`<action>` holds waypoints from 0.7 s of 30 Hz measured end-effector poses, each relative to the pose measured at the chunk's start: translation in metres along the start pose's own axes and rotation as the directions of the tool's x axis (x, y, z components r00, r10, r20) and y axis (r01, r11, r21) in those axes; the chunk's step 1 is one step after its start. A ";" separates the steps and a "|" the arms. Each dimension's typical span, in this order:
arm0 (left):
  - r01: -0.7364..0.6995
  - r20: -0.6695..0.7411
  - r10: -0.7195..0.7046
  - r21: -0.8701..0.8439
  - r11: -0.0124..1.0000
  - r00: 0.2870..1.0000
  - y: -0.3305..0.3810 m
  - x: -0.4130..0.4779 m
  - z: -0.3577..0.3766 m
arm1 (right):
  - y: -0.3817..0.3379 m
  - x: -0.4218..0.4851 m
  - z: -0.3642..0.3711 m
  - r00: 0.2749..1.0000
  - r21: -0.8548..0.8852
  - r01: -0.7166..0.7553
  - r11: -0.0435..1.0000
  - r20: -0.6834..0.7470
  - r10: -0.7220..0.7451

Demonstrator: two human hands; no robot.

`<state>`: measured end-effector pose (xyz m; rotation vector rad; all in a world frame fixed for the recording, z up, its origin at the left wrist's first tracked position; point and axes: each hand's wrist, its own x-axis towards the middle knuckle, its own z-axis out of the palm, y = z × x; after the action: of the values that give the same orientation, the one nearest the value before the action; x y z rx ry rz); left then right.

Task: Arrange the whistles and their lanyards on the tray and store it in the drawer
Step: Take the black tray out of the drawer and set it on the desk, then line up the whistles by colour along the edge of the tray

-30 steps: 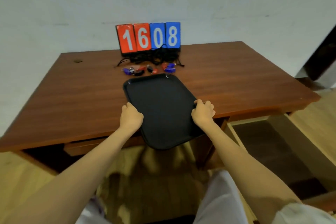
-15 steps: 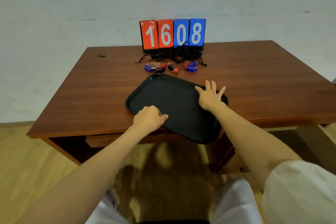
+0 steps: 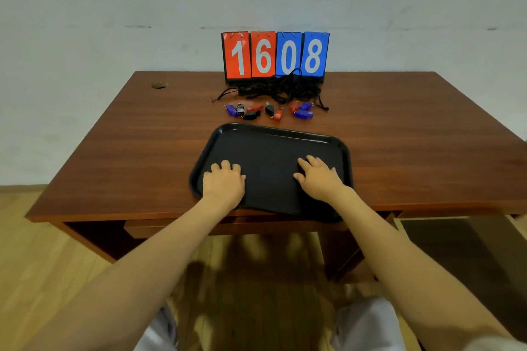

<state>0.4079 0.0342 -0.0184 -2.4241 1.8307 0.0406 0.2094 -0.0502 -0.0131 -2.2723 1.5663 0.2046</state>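
Centre frame, the left hand (image 3: 224, 184) lay loosely curled and the right hand (image 3: 319, 179) flat on the black plastic tray (image 3: 268, 148), gripping nothing. Its near edge overhung the brown wooden surface (image 3: 137, 151); I'd push it farther on, short of the small coloured whistles (image 3: 269, 112) above. The tangled black lanyards (image 3: 282, 90) defied counting; the drawer (image 3: 462, 251), lower right, was cut off.

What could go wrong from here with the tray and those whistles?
The black tray's near corner overhangs the desk's front edge, with the left hand and right hand resting on it; pressing down might tip it. The lanyards lie tangled against the scoreboard, so pulling one could drag the others, scatter the whistles or topple the scoreboard.
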 end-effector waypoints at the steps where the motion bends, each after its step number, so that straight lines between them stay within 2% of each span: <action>1: 0.005 -0.021 -0.005 0.008 1.000 1.000 -0.001 0.001 -0.001 | 0.002 0.007 -0.003 1.000 0.003 0.024 1.000 0.002 -0.024; 6: -0.009 0.015 0.011 -0.157 0.987 1.000 -0.014 0.011 0.006 | 0.001 0.029 -0.014 1.000 -0.039 -0.005 0.999 0.029 0.007; 11: -0.023 0.026 0.027 -0.142 0.990 0.999 -0.015 0.014 0.011 | 0.001 0.035 -0.009 1.000 0.044 -0.012 0.999 0.021 0.011; 21: 0.012 -0.036 -0.019 -0.174 0.985 0.999 -0.007 0.012 0.015 | 0.018 0.030 0.005 0.991 0.111 0.029 0.993 -0.129 -0.014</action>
<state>0.4189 0.0259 -0.0335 -2.5711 1.8985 0.1614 0.2048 -0.0801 -0.0313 -2.2523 1.5730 -0.0362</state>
